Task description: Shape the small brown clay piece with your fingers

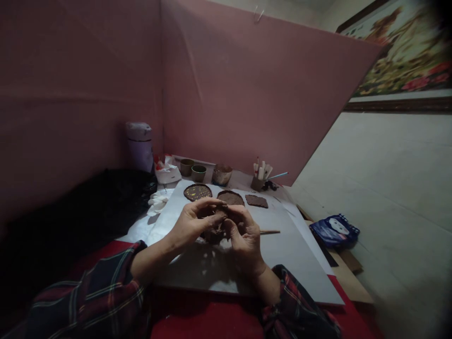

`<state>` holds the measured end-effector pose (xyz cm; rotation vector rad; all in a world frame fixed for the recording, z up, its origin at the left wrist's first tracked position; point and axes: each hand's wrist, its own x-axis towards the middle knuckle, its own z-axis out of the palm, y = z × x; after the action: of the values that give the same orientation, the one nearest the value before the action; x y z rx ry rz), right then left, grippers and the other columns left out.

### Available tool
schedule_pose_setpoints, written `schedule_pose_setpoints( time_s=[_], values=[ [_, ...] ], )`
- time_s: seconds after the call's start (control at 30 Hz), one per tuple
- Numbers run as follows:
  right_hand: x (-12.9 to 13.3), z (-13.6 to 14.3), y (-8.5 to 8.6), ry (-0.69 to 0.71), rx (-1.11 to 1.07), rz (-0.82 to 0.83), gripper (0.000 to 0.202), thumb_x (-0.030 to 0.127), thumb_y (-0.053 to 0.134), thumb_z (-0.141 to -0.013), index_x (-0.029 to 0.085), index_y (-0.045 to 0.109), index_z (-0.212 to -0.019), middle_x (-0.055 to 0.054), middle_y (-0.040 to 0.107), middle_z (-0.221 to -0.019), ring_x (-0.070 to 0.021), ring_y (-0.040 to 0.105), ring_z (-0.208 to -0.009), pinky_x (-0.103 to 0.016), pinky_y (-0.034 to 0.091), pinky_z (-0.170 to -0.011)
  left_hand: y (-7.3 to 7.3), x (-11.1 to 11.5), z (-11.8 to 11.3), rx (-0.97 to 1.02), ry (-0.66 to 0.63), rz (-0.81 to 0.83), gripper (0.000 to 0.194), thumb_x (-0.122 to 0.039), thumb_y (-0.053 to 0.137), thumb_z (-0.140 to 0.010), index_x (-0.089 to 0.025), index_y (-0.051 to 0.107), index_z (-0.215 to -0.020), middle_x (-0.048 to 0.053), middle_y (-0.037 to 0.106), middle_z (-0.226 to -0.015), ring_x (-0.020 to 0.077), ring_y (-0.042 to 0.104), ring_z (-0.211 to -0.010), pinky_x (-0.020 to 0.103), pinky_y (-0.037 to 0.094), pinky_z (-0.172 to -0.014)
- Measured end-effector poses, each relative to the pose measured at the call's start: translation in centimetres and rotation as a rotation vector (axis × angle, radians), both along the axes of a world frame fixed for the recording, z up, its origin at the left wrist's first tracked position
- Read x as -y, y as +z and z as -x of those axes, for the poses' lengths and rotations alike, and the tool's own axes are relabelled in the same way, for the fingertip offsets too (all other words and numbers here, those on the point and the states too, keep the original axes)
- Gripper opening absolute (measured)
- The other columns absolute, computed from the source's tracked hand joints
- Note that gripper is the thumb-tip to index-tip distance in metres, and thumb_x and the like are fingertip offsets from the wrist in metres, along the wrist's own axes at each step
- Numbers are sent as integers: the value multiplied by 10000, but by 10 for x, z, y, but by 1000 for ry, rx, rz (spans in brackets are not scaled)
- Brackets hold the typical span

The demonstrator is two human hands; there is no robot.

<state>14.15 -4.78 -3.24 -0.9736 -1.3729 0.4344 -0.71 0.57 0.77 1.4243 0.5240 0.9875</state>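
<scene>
Both hands meet over the middle of a white board (289, 263), pinching a small piece of brown clay (221, 211) between fingers and thumbs. My left hand (198, 219) closes on it from the left, and my right hand (246, 236) from the right. Below the fingers shows more brown clay (212, 237), partly hidden by the hands. Just beyond lie a round dark clay piece with yellow specks (197, 192), a round plain clay piece (230, 198) and a flat squarish clay slab (257, 201). A thin wooden stick (270, 231) pokes out from behind my right hand.
Behind the board stand two small cups (198, 173), a brown-stained bowl (221, 175) and a holder with several tools (258, 183). At left are a purple bottle (140, 147), crumpled white tissue (158, 202) and a black plastic bag (102, 207). A blue packet (334, 230) lies right.
</scene>
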Motion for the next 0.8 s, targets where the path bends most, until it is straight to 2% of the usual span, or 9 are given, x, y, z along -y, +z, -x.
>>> schedule_pose_setpoints(
  time_s=[0.07, 0.17, 0.4, 0.47, 0.6, 0.8],
  values=[
    [1, 0, 0, -31, 60, -72, 195, 260, 579, -921, 267, 646, -1103, -52, 636, -1067, -194, 634, -996, -333, 518, -859, 0, 1, -1, 6, 30, -56, 316, -333, 799, -726, -146, 713, -965, 49, 711, -850, 121, 625, -683, 222, 517, -616],
    [2, 0, 1, -78, 116, -139, 217, 212, 589, -906, 280, 660, -1099, -45, 643, -1071, -190, 630, -1011, -335, 510, -890, -1, 2, -2, 23, 47, -94, 272, -322, 787, -734, -152, 713, -933, 46, 712, -844, 116, 613, -667, 218, 513, -595],
    [1, 1, 2, -75, 146, -148, 244, 176, 634, -877, 293, 666, -1090, -34, 645, -1054, -163, 642, -960, -297, 529, -838, -8, 2, -2, 18, 46, -95, 228, -327, 753, -776, -161, 700, -922, 20, 677, -768, 95, 564, -583, 208, 466, -527],
    [1, 1, 2, -78, 135, -161, 222, 168, 625, -882, 295, 678, -1056, -28, 650, -1024, -158, 643, -950, -296, 529, -840, -9, 1, -1, 16, 75, -140, 185, -307, 751, -778, -163, 713, -889, 29, 677, -799, 117, 598, -671, 221, 490, -597],
    [2, 2, 3, -86, 137, -175, 237, 146, 627, -872, 299, 698, -1039, -31, 659, -1002, -160, 649, -930, -304, 536, -831, -7, 1, -1, 20, 154, -335, 77, -242, 740, -784, -169, 737, -808, 50, 680, -865, 159, 621, -853, 258, 495, -783],
    [2, 4, 4, -109, 124, -209, 241, 104, 638, -841, 294, 720, -966, -17, 653, -938, -137, 664, -843, -260, 549, -740, -6, 1, -2, 29, 166, -387, 49, -190, 721, -788, -167, 724, -746, 43, 674, -809, 150, 615, -807, 257, 483, -746]
  ],
)
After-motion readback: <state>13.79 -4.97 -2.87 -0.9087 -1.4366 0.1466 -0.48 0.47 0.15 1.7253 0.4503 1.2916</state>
